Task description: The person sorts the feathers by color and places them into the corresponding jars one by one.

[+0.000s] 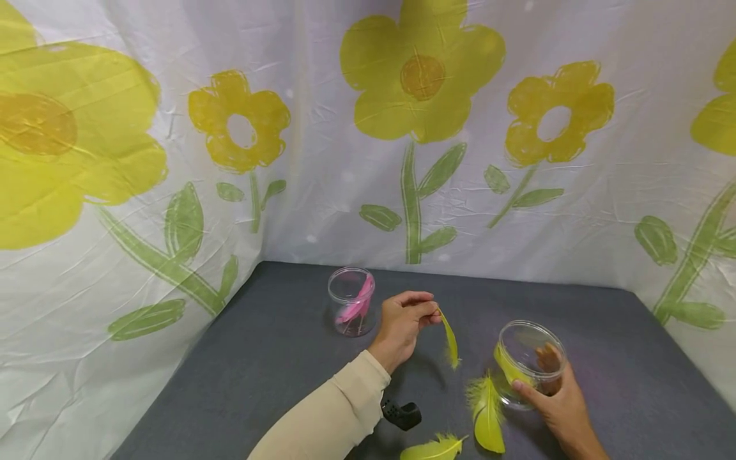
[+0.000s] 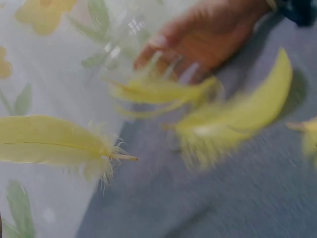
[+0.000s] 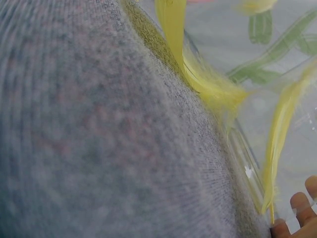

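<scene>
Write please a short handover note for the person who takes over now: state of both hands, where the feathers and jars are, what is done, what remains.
Left hand: pinches one yellow feather by its quill, in the air above the grey table.
Right hand: grips the clear jar, tilted toward the left hand; one yellow feather already lies inside.
Second clear jar: stands at the back, with a pink feather inside.
Done: the pink feather and one yellow feather are in jars.
Left, probably: the held feather, plus two loose yellow feathers on the table by the tilted jar.

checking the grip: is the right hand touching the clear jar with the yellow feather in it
Touching. The head view shows the right hand wrapped around the clear jar, thumb against its near wall.
</scene>
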Motion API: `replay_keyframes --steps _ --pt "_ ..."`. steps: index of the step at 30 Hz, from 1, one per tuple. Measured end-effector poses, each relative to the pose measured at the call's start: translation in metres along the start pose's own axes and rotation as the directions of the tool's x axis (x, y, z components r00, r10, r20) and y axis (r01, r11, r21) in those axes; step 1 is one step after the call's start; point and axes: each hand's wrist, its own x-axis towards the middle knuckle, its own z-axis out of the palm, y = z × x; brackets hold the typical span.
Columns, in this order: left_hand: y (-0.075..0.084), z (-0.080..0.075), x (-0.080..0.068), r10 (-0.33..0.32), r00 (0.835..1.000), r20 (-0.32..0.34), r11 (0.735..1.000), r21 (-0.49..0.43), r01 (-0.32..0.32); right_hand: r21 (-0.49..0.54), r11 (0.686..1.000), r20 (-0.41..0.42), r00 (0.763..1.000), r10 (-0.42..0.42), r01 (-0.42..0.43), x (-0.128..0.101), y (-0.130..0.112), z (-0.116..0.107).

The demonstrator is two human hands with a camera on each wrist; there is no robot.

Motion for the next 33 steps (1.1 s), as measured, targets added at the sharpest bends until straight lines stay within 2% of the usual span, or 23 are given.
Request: replay_keyframes --steps 9,15,20,25,33 --pt "0.015 0.052 0.003 0.049 0.997 0.052 0.992 -0.118 -0.043 0.068 0.997 -0.012 0.999 -0.04 0.041 0.002 0.003 0.0" --pt "0.015 0.079 0.0 0.056 0.996 0.075 0.988 -0.149 -0.044 0.077 0.997 0.005 1.0 -0.01 0.009 0.001 0.002 0.001" --pt "0.006 0.092 0.001 0.073 0.994 0.079 0.987 -0.148 -0.061 0.058 0.998 -0.009 0.999 -0.04 0.04 0.0 0.002 0.002" --pt "-0.008 0.103 -0.001 0.06 0.996 0.07 0.987 -0.153 -0.048 0.069 0.996 -0.012 0.998 -0.061 0.062 0.0 0.002 0.003" --pt "-0.026 0.117 -0.006 0.065 0.997 0.046 0.981 -0.186 -0.055 0.056 0.998 -0.01 1.0 -0.024 0.024 0.001 0.002 0.002"
